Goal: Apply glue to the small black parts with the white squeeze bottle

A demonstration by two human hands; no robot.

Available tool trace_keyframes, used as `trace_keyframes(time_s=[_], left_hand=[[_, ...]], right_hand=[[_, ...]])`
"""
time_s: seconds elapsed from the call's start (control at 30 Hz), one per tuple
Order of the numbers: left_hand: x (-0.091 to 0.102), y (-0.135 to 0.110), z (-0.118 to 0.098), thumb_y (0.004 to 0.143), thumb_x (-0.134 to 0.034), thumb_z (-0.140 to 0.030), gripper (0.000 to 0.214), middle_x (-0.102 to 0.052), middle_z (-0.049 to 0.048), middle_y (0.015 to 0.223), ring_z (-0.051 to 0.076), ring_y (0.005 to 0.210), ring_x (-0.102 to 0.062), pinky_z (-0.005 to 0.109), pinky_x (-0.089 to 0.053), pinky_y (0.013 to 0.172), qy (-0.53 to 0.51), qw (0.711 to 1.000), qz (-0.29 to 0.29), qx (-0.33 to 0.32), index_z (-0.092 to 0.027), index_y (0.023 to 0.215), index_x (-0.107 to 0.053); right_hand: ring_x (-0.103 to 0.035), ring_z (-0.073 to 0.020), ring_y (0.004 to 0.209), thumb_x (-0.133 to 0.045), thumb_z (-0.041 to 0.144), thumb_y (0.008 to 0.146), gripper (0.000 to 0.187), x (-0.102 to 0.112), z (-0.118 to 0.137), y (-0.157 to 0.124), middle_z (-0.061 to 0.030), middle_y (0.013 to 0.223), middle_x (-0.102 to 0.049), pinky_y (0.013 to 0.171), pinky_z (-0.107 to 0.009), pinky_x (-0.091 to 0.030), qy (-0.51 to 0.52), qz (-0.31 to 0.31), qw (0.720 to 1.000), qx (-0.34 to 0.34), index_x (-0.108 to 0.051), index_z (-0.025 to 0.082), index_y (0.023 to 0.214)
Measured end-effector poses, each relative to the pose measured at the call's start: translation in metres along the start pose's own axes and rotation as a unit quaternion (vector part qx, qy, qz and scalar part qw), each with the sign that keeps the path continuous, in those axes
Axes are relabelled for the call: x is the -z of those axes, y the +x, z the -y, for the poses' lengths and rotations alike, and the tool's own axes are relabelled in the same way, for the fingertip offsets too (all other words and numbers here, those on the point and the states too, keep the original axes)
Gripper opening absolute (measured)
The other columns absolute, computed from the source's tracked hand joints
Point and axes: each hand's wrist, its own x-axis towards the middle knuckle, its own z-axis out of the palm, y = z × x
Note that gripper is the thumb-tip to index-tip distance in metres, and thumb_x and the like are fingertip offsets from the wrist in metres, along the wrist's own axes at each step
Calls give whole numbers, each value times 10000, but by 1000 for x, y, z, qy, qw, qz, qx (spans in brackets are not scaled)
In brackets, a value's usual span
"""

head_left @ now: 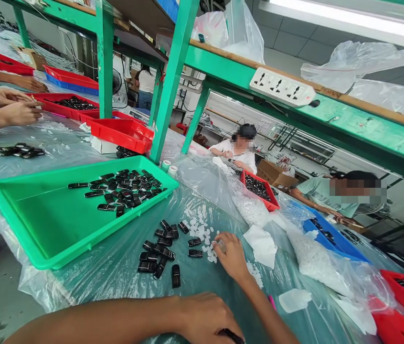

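My left hand [209,317] is closed around a small black plastic piece [231,335] at the bottom edge, most of it hidden by the fingers. My right hand [231,255] reaches over the table with curled fingers, pinching what looks like a small translucent white piece [221,245]. Scattered beside its fingertips are small white flat pieces [196,222]. Several loose black plastic pieces [157,253] with shiny faces lie to the left of that hand. A green tray [44,229] farther left holds many similar black pieces, heaped at its far right end.
Green shelf posts [173,81] rise behind the tray, and a power strip [282,87] hangs on the crossbar. A bag of white pieces [320,258] and a blue tray [334,239] stand right. Other people's hands [19,107] work at upper left; a red tray [121,134] is nearby.
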Motion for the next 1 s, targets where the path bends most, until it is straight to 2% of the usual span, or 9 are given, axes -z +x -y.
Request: trace_keyframes(time_s=[0.07, 0.17, 0.3, 0.43, 0.6, 0.73, 0.87, 0.93, 1.0], left_hand=[[0, 0, 0, 827, -527, -201, 227, -714, 38, 911, 177, 733, -661, 193, -435, 581, 0, 1000, 0, 3, -160, 1013, -651], [0, 0, 0, 828, -530, -193, 225, -713, 33, 904, 168, 720, -658, 187, -436, 590, 7, 1000, -3, 4, -161, 1017, -648], [-2, 0, 1, 814, -556, -189, 220, -712, 40, 868, 165, 718, -653, 181, -441, 612, 22, 1000, -10, -5, -142, 1010, -645], [-5, 0, 1, 804, -575, -223, 234, -716, 30, 855, 179, 706, -653, 204, -441, 584, 33, 999, -10, 6, -170, 1021, -645], [-3, 0, -3, 788, -592, -209, 272, -722, 35, 876, 198, 745, -661, 219, -448, 591, 25, 999, -18, 17, -180, 1053, -646], [0, 0, -8, 785, -594, -182, 273, -719, 42, 919, 199, 771, -664, 217, -452, 599, 10, 1000, -11, 14, -152, 1049, -651], [0, 0, -8, 782, -590, -180, 257, -719, 30, 917, 194, 747, -663, 220, -453, 601, 9, 1000, -19, 17, -170, 1030, -658], [0, -1, -8, 790, -586, -203, 255, -722, 25, 882, 196, 731, -663, 222, -451, 592, 18, 999, -18, 22, -185, 1035, -655], [1, -1, -7, 804, -572, -225, 249, -721, 24, 872, 201, 744, -663, 222, -446, 581, 20, 999, -8, 24, -189, 1037, -652]], right_hand=[[-473, -258, 1110, -460, 331, 870, 266, 8, 6, 0, -81, 1152, -576, 927, -460, -351, -1, 1, 1000, 31, -582, 208, 1073], [-333, -270, 1262, -533, 407, 823, 403, 14, 18, 3, -48, 1363, -431, 1021, -475, -259, 2, 30, 994, 104, -533, 269, 1202], [-238, -273, 1322, -511, 407, 848, 404, 7, 32, 5, -36, 1435, -339, 1070, -506, -166, 0, 56, 985, 164, -526, 269, 1228], [-214, -266, 1334, -443, 320, 900, 371, -5, 40, 2, -40, 1443, -321, 1061, -531, -186, -7, 53, 982, 183, -490, 269, 1264], [-271, -217, 1310, -382, 253, 932, 352, -15, 50, -2, -10, 1362, -449, 1074, -495, -170, -17, 48, 976, 213, -475, 309, 1267], [-472, -208, 1125, -359, 199, 937, 357, -19, 55, -4, -28, 1125, -620, 1045, -504, -189, -28, 36, 974, 222, -507, 340, 1229], [-547, -193, 964, -403, 222, 919, 344, -14, 55, -5, -38, 1020, -646, 992, -447, -277, -34, 31, 974, 222, -514, 328, 1227], [-541, -183, 996, -425, 243, 908, 344, -8, 49, -6, -28, 1047, -641, 1009, -417, -263, -36, 24, 978, 205, -509, 324, 1232], [-516, -177, 1054, -403, 230, 911, 347, 0, 35, -6, -25, 1100, -622, 1019, -399, -253, -46, 7, 987, 155, -505, 307, 1234]])
